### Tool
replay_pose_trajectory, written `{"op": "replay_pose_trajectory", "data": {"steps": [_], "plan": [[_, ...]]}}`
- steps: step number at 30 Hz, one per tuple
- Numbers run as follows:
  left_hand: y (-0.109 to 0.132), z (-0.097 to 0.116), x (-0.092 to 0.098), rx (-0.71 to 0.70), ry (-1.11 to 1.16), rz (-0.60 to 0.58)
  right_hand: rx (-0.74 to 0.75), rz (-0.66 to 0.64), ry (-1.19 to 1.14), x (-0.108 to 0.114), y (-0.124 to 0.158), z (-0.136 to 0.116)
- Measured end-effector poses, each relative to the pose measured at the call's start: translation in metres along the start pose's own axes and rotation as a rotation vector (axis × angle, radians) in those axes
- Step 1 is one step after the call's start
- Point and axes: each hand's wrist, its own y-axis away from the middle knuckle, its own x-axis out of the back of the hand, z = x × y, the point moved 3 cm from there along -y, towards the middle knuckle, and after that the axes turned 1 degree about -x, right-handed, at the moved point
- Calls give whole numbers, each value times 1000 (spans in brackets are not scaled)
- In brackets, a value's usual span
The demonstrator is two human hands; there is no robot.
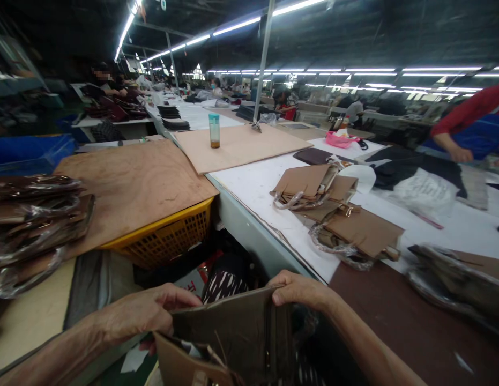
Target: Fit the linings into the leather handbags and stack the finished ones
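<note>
Low in front of me is a brown handbag [237,327], its dark lining turned up and a zip showing near the right side. My right hand [295,289] pinches the top edge of the lining at its right corner. At the left end of the same piece, my left hand [156,311] has its fingers curled round the edge, partly hidden behind the bag. A tan outer panel [188,359] of the bag hangs below my left hand. The bag's bottom is out of frame.
Tan handbags with plastic-wrapped handles [365,230] lie on the white-covered table to the right; more handbags [36,214] are stacked at left. A yellow crate [169,236] sits under a wooden board [140,182]. A bottle [214,131] stands ahead. A co-worker's red sleeve [470,112] shows at far right.
</note>
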Motion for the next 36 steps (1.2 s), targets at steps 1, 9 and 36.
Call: {"op": "replay_pose_trajectory", "data": {"steps": [1,9,36], "plan": [[0,1,0,-1,-9,-7,-2,-11,-18,1,0,1],[3,-6,2,48,0,56,-6,-63,-100,6,-7,10],[6,0,-8,31,94,10,2,78,63,-3,1,3]]}}
